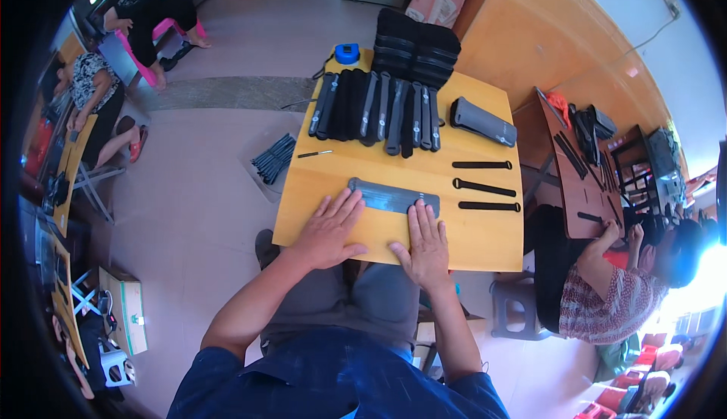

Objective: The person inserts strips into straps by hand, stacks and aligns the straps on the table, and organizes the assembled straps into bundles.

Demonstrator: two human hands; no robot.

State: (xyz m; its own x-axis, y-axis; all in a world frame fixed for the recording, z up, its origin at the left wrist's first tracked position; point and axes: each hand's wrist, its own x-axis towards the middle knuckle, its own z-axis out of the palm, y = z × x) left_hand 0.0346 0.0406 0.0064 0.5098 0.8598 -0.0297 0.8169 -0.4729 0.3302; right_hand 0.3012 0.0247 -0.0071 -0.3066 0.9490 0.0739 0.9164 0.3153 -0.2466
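Observation:
On the yellow wooden table (386, 246) in front of me lies a flat, shiny grey packet (390, 196), which looks like straps in clear wrapping. My left hand (332, 230) rests flat, its fingertips at the packet's left end. At the right end, my right hand (424, 246) lies palm down with its fingers stretched out, touching the packet's lower edge. Neither hand grips anything. To the right of the packet, three black straps (485, 186) with ring ends lie apart, one above the other.
Across the table's far part runs a row of grey and black strap bundles (394, 112). Behind it stands a dark stack (415, 48), beside a blue tape measure (347, 54). A grey packet (483, 121) sits at the right, a thin pen-like tool (314, 153) at the left. A co-worker (613, 290) sits at the right.

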